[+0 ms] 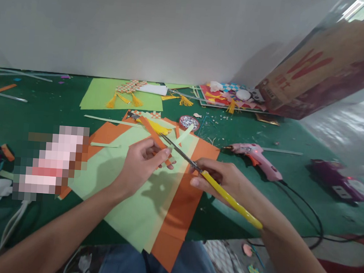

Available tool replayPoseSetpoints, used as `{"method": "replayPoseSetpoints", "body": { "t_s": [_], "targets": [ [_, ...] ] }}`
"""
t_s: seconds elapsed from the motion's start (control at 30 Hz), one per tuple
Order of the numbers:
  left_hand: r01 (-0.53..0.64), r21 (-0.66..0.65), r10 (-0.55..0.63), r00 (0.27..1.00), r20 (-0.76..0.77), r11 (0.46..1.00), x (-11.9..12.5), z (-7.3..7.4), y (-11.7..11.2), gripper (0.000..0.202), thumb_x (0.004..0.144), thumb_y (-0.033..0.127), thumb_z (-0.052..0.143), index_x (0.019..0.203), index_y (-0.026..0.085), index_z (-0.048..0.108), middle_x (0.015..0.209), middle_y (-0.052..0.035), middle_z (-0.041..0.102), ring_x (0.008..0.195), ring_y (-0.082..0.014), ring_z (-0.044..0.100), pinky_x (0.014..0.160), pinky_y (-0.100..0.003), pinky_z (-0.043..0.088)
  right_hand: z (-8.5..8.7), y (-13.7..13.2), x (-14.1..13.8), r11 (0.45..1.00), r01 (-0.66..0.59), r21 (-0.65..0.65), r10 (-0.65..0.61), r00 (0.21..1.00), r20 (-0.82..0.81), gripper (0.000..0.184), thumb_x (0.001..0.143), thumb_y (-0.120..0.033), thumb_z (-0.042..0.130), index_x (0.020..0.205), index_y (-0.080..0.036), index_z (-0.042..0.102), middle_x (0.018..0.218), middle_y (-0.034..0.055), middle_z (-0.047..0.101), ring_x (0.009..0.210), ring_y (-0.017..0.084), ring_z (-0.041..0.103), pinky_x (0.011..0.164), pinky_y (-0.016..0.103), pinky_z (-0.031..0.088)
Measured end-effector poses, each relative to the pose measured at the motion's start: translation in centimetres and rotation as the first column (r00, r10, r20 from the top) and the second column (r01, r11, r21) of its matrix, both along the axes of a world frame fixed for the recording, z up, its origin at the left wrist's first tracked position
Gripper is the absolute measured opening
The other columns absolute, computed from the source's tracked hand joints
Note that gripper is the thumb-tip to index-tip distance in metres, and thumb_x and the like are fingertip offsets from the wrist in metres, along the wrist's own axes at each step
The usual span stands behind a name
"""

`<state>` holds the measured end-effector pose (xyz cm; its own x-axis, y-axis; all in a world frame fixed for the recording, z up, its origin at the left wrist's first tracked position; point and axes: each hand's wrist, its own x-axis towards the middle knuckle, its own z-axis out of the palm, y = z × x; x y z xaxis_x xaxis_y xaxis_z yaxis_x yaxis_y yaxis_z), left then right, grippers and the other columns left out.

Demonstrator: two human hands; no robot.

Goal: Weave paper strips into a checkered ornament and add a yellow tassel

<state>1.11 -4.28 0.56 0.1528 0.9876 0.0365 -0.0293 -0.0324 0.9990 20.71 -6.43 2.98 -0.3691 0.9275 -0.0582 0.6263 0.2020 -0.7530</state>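
Bare forearms: lay nearest the camera, angled in from both lower corners over a green bench.
Left hand: pinched the lower end of a narrow orange paper strip between thumb and fingers.
Orange strip: slanted up and away from that hand, above pale green paper sheets; probably light, bendy and easily creased, best taken flat by its end with a soft pinch, clear of the blades.
Right hand: closed around long metal scissors with a yellow handle.
Scissors: pointed toward the strip; whether the blades touched it could not be told. They were likely stiff and heavier than the paper, best gripped by the handle.
Round reddish dish: held many small whitish pieces, beyond the hands.
Brown-and-maroon paper bag: leaned at back right, contents hidden.
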Motion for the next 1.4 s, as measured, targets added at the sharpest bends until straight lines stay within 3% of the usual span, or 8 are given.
{"method": "replayPoseSetpoints", "body": {
  "t_s": [0.4,0.67,1.4],
  "targets": [
    [0.002,-0.023,-0.001,0.999,0.032,1.0,0.01,-0.05,0.09,0.021,0.075,0.035,0.068,0.07,0.016,0.061,0.064,-0.0011,0.068,0.058,-0.0156,0.067,0.057,-0.026,0.05,-0.38,-0.2,0.11,1.0,0.016,0.015,-0.016,1.0,0.016,0.045,0.076,-0.063,0.052,0.068,-0.019,0.053,0.052,-0.0051,0.036,0.048,0.008,0.028,0.042,0.02,0.023],
    [-0.013,-0.03,0.014,1.0,0.024,0.999,0.1,0.12,0.02,0.021,0.073,0.035,0.069,0.068,0.016,0.06,0.059,0.0018,0.062,0.057,-0.0148,0.066,0.056,-0.024,0.05,-0.1,-0.18,-0.13,0.999,0.018,0.041,-0.018,1.0,0.006,0.045,0.076,-0.063,0.053,0.066,-0.019,0.053,0.05,-0.0051,0.038,0.047,0.008,0.027,0.041,0.021,0.022],
    [0.001,-0.028,0.0,1.0,0.023,1.0,0.04,-0.05,0.1,0.02,0.076,0.034,0.067,0.07,0.017,0.06,0.06,0.0012,0.065,0.057,-0.0144,0.067,0.056,-0.024,0.049,-0.08,-0.25,-0.25,0.999,0.029,0.041,-0.03,0.999,0.027,0.043,0.077,-0.061,0.053,0.067,-0.019,0.053,0.05,-0.0047,0.039,0.046,0.008,0.026,0.041,0.021,0.022]
  ]
}}
